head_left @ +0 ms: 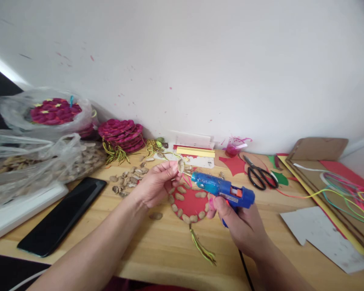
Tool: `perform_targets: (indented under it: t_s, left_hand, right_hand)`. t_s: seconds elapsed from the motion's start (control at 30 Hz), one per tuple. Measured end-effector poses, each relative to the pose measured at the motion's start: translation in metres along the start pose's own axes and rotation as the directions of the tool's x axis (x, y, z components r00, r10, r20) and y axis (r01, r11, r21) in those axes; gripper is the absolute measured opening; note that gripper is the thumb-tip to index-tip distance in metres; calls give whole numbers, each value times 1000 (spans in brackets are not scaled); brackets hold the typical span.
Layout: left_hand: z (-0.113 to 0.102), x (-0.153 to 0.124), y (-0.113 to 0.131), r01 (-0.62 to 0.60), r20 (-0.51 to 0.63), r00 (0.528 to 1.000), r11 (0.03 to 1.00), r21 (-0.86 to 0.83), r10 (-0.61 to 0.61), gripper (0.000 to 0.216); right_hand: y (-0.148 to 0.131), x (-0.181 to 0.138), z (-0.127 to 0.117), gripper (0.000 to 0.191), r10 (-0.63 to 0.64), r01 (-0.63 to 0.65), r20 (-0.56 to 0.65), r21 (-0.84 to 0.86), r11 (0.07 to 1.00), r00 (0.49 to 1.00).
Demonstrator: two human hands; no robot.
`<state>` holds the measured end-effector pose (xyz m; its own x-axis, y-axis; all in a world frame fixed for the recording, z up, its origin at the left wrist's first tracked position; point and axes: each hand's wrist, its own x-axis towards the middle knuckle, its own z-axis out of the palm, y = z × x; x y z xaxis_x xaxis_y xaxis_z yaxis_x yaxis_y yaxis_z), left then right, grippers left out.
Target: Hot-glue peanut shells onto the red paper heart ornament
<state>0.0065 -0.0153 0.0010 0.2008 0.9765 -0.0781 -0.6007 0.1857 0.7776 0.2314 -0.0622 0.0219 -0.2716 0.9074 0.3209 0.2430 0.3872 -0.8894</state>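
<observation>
Between its fingertips my left hand [160, 180] pinches a peanut shell [181, 165], its hollow side showing. My right hand [238, 220] is wrapped round the grip of a blue hot glue gun [223, 188]. The gun's nozzle points left and reaches the shell or nearly so; I cannot tell if they touch. Below both hands lies a round red card [192, 204] ringed with peanut shells, with a few more shells inside the ring. A yellow-green tassel [202, 247] hangs from its near edge. Part of the card is hidden behind the gun and my left hand.
Loose peanut shells [130, 180] lie left of the card. Black scissors [257, 173] and a cardboard stack [330, 194] with coloured cords are to the right. At left are a black phone [63, 216], a plastic bag of shells [81, 161] and stacked magenta discs [121, 135].
</observation>
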Motion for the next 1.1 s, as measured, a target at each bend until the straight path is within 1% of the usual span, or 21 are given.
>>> perform_targets:
  t_s: [0.23,0.37,0.47,0.53,0.6,0.63,0.7,0.77,0.83,0.87,0.97,1.03,1.1]
  left_hand:
    - [2,-1,0,7,-7,1000,1000,0,-7,38]
    - [3,0,1,4,-6,1000,1000,5,-4,40]
    - [3,0,2,0,6,1000,1000,29,0,40]
    - [3,-1,3,6,-1,1000,998,70,-6,41]
    - [2,-2,2,2,-19,1000,991,136,0,41]
    - [1,-3,1,-8,-23,1000,982,188,13,41]
    - [1,-4,-3,-34,-9,999,938,344,40,37]
    - [2,-6,-7,-64,36,998,836,545,53,30]
    - [5,-7,-11,-142,121,990,669,730,78,20]
    - [6,-7,-13,-205,181,978,572,794,100,15]
    - [12,-9,-18,-403,371,914,262,877,164,8]
    - [15,-11,-21,-463,448,880,76,883,161,12]
    - [18,-13,-25,-487,492,860,-73,870,134,15]
  right_hand:
    - [-1,1,0,37,14,-14,-10,9,1000,1000]
    - [4,-2,0,34,23,-23,3,10,1000,1000]
    - [11,-2,-2,34,43,-42,-35,11,999,998]
    - [16,2,-4,36,98,-95,-91,45,994,991]
    - [22,8,-5,39,178,-160,-150,122,980,973]
    - [25,11,-6,40,206,-172,-201,173,970,958]
    - [32,18,-7,40,273,-213,-238,248,945,932]
    - [38,23,-8,43,330,-262,-250,270,926,910]
    - [43,26,-8,44,359,-296,-258,254,921,897]
    - [44,27,-8,44,375,-318,-253,239,917,892]
    - [47,28,-7,43,410,-369,-226,204,907,884]
    - [47,28,-6,42,405,-372,-206,179,911,891]
    - [48,27,-5,43,380,-359,-199,133,924,904]
